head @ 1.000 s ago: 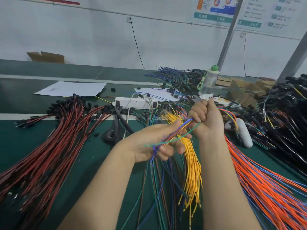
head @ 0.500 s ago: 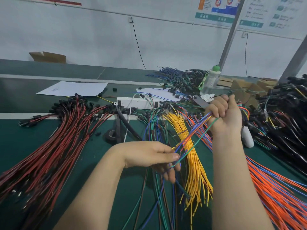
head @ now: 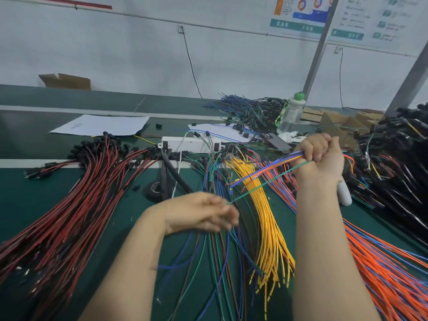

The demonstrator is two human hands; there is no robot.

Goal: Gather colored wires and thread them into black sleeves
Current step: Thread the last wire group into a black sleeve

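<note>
My right hand (head: pixel 320 156) is a closed fist, raised over the table and gripping a small bunch of colored wires (head: pixel 266 169) (blue, orange, green) that trail down to the left. My left hand (head: pixel 203 213) sits lower and is blurred, its fingertips near the free end of the green wire (head: pixel 261 185); whether it pinches that wire is unclear. Beneath lie a yellow wire bundle (head: pixel 266 225), loose green, blue and brown wires (head: pixel 215 258) and orange and blue wires (head: pixel 382 269). Black sleeves (head: pixel 172 172) lie by the power strip.
A large fan of red and black wires (head: pixel 76 205) covers the left of the green table (head: pixel 30 198). A white power strip (head: pixel 185 143), tape roll (head: pixel 155 189), papers (head: pixel 102 125), water bottle (head: pixel 290 114) and a dark wire heap (head: pixel 393 163) crowd the back and right.
My right hand has pulled the wire bunch up and to the right, away from my left hand. My left hand has dropped lower, and the wires now stretch between the two.
</note>
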